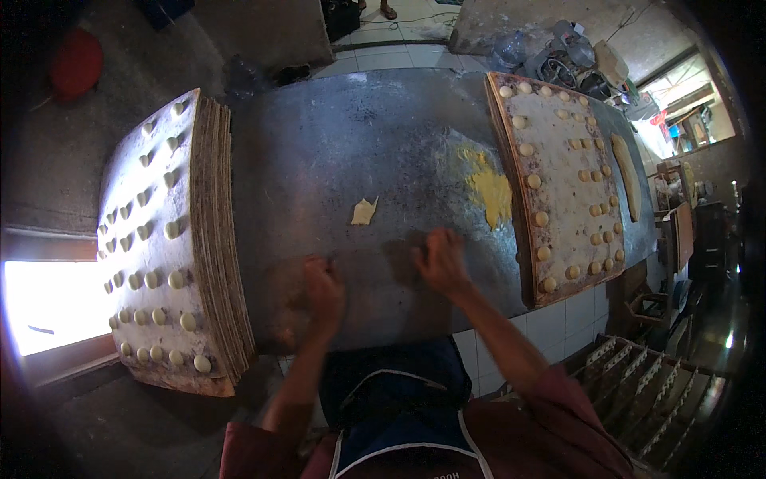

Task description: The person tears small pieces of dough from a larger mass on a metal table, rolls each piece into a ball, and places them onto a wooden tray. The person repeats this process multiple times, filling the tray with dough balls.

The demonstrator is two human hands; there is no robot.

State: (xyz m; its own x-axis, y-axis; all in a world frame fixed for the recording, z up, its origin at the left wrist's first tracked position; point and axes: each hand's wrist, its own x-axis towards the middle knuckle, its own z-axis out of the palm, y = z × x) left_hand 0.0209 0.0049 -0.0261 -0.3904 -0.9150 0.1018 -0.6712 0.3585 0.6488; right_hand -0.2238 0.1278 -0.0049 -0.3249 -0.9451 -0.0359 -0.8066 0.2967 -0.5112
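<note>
My left hand (321, 281) rests low over the dark metal tabletop (343, 136), its fingers curled and slightly blurred. To its right my right hand (444, 259) is also down at the table, fingers curled in and thumb out to the side. Whatever lies under or inside either hand is hidden from view. A small, ragged scrap of pale dough (364, 212) lies beyond and between the two hands. Farther right, past my right hand, a yellow greasy smear (493, 191) covers part of the tabletop.
At left stands a tall stack of boards (215, 239), its top dotted with pale dough balls (176, 280). On the right, another board (562, 227) carries rows of similar balls. Beyond it lies a long dough roll (626, 177). A slatted rack (646, 391) stands lower right.
</note>
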